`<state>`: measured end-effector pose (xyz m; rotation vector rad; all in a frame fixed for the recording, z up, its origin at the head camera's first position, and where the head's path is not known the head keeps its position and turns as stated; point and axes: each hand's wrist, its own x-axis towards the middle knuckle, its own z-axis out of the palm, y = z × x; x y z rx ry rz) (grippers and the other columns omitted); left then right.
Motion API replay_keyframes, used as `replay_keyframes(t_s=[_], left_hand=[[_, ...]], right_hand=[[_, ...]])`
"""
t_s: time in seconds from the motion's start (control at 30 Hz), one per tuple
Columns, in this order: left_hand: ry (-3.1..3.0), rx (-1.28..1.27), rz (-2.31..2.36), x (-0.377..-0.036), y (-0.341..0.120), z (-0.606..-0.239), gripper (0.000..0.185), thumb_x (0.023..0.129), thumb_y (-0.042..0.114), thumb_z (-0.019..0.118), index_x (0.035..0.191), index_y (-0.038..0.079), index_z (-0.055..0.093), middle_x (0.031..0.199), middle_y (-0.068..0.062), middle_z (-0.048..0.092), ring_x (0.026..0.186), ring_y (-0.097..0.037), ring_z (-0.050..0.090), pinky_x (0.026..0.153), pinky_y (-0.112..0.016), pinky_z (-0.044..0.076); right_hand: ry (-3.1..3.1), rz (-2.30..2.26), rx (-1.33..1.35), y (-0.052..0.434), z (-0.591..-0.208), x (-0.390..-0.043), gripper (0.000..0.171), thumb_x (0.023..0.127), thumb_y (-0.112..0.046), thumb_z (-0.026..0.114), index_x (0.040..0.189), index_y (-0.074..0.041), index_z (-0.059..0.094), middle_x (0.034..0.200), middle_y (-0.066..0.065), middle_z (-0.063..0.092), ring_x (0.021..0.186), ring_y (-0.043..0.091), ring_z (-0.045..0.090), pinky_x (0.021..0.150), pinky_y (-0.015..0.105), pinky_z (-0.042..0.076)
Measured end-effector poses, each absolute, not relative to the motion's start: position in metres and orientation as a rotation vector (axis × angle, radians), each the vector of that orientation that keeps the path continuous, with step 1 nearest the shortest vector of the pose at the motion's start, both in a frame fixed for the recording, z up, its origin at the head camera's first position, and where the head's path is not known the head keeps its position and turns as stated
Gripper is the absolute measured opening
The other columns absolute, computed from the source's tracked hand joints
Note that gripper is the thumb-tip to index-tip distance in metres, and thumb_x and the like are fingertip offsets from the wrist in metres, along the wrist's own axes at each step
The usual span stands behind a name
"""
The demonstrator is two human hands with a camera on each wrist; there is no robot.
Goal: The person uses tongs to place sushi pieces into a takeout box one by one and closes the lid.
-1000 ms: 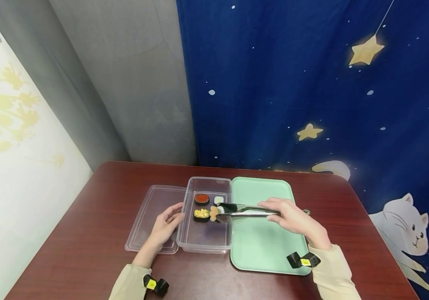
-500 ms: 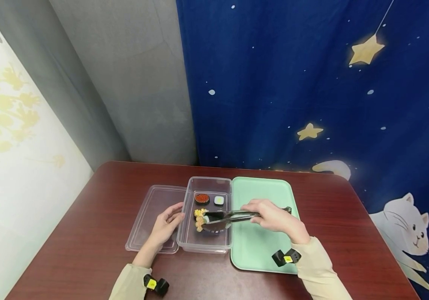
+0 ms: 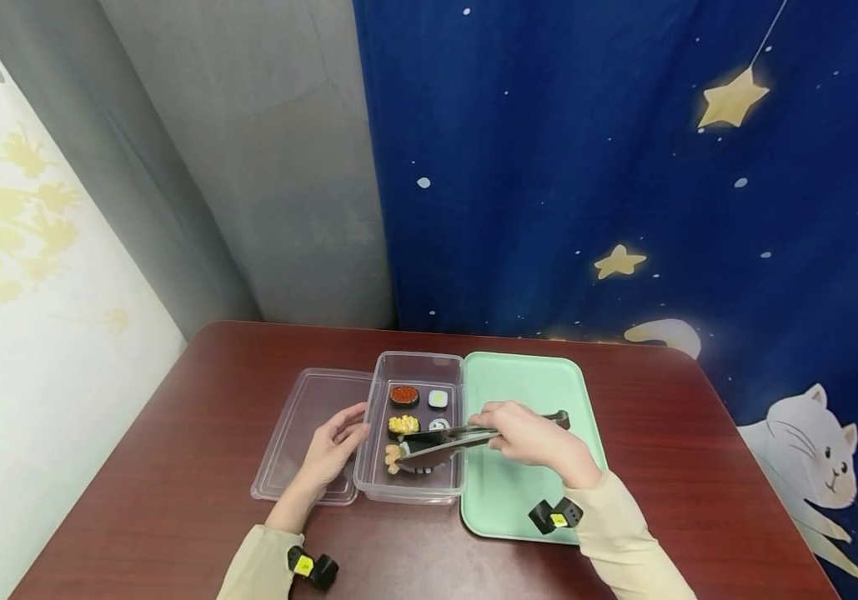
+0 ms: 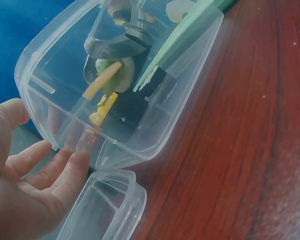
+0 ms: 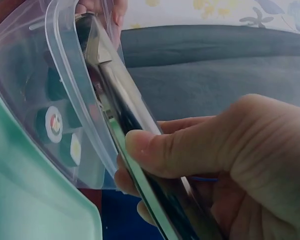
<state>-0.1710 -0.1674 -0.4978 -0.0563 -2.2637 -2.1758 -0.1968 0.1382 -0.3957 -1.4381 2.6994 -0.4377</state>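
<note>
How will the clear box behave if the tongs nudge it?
The clear box looks thin-walled and nearly empty, so probably light and apt to slide on the smooth table. The left hand rests against its wall, likely steadying it. Its low, wide shape makes tipping unlikely.

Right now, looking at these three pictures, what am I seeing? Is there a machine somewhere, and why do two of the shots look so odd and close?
There is no machine: a person works with two bare hands and wears three cameras. The wide picture comes from the head, looking down at a dark red wooden table. The two close ones come from cameras strapped to the wrists, so they look tilted.

On the table stands a clear plastic box with small sushi pieces inside, its clear flat lid to the left and a pale green tray to the right. The right hand grips metal tongs, whose tips reach into the box and hold a sushi roll with orange filling. The left hand rests open against the box's side.
</note>
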Motion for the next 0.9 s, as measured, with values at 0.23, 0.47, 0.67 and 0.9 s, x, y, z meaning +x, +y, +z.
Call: replay_keyframes(t_s=[0.23,0.47,0.67,0.9], left_hand=[[-2.274,-0.060,-2.161,-0.171,-0.168,-0.498,0.044,0.092,0.005,0.058,0.133,-0.006,0.046,0.130,-0.026,0.051,0.112,-0.031,0.054,0.084,-0.018,0.047],[-2.271,-0.060,-2.168,-0.171,-0.168,-0.499,0.044,0.091,0.004,0.058,0.133,-0.006,0.046,0.129,-0.026,0.051,0.113,-0.032,0.053,0.084,-0.018,0.047],[-2.273,-0.043,-2.159,-0.171,-0.168,-0.498,0.044,0.091,0.004,0.058,0.133,-0.006,0.046,0.130,-0.026,0.051,0.111,-0.028,0.055,0.083,-0.018,0.047],[-2.280,-0.042,-2.159,-0.171,-0.168,-0.499,0.044,0.091,0.004,0.058,0.133,-0.005,0.047,0.130,-0.025,0.051,0.110,-0.024,0.055,0.085,-0.017,0.046]], right_hand=[[2.731,-0.290,-1.384,0.124,-0.392,-0.195,0.028,0.074,0.006,0.068,0.099,-0.003,0.068,0.083,0.004,0.060,0.074,0.016,0.057,0.065,0.029,0.050],[2.736,-0.185,-1.340,0.110,-0.387,-0.190,0.029,0.071,0.011,0.064,0.096,-0.002,0.068,0.084,0.007,0.063,0.079,0.019,0.060,0.069,0.030,0.051],[2.728,-0.189,-1.299,0.106,-0.383,-0.187,0.025,0.070,0.012,0.062,0.088,-0.004,0.067,0.077,0.004,0.059,0.071,0.016,0.054,0.062,0.028,0.047],[2.728,-0.265,-1.294,0.115,-0.379,-0.185,0.027,0.074,0.008,0.065,0.099,-0.001,0.066,0.082,0.005,0.058,0.074,0.016,0.054,0.063,0.027,0.047]])
